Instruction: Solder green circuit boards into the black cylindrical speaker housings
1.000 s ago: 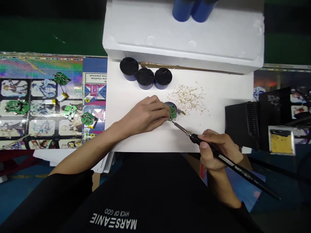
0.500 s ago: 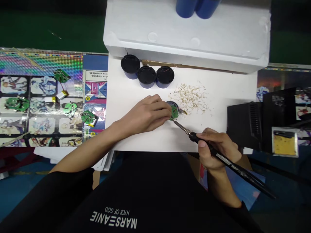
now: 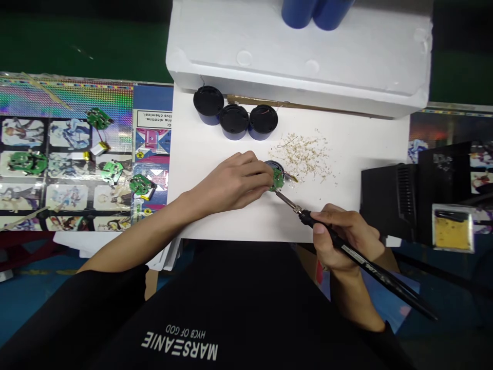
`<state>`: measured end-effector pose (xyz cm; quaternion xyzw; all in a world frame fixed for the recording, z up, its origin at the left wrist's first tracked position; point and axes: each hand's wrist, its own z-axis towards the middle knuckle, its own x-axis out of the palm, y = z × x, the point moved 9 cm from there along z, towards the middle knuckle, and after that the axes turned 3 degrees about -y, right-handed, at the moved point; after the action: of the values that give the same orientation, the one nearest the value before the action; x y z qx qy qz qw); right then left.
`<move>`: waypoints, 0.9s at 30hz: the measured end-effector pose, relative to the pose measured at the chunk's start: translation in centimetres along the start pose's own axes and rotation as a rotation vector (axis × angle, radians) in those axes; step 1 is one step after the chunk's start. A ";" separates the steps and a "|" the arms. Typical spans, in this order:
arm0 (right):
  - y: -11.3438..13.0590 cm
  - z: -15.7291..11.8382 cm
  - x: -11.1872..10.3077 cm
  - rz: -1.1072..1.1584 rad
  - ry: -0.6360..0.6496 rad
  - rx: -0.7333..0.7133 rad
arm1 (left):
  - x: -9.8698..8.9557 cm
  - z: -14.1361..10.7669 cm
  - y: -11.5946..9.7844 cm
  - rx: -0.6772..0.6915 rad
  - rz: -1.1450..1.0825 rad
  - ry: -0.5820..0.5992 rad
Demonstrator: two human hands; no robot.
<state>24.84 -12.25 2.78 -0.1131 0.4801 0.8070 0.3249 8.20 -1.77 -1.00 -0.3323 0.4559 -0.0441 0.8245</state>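
My right hand [image 3: 346,239] is closed around the black handle of a soldering iron [image 3: 339,241]. The iron's metal tip touches or nearly touches the lower edge of a small green circuit board [image 3: 278,178]. Closed fingers of my left hand [image 3: 244,180] grip the board's left side; the fingertips are partly hidden. Behind the board shows the dark rim of a round housing [image 3: 273,164]. A small battery [image 3: 291,177] on wires sticks out to the board's right.
Several green boards [image 3: 111,172] lie on the printed sheets at left. Three black-topped blue cups [image 3: 234,121] stand before a white foam block [image 3: 300,67]. Pale crumbs [image 3: 306,154] are scattered beyond the board. At right are a black box [image 3: 385,200] and a yellow sponge tray [image 3: 452,231].
The whole view has shifted slightly. Both hands, the soldering iron and the board keep almost the same places relative to each other.
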 end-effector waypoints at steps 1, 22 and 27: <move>0.0 0.1 0.0 0.001 -0.003 -0.004 | 0.0 0.0 0.0 0.002 0.003 0.000; -5.0 -0.8 -4.4 0.135 -0.520 0.138 | -0.1 -0.1 -0.2 0.028 0.020 0.000; -9.5 -1.1 -4.0 0.237 -0.474 0.307 | -0.1 -0.3 -0.2 0.058 0.011 -0.027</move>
<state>33.77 -11.69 -2.51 0.1855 0.5169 0.7612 0.3449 7.96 -2.01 -0.89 -0.3061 0.4450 -0.0481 0.8402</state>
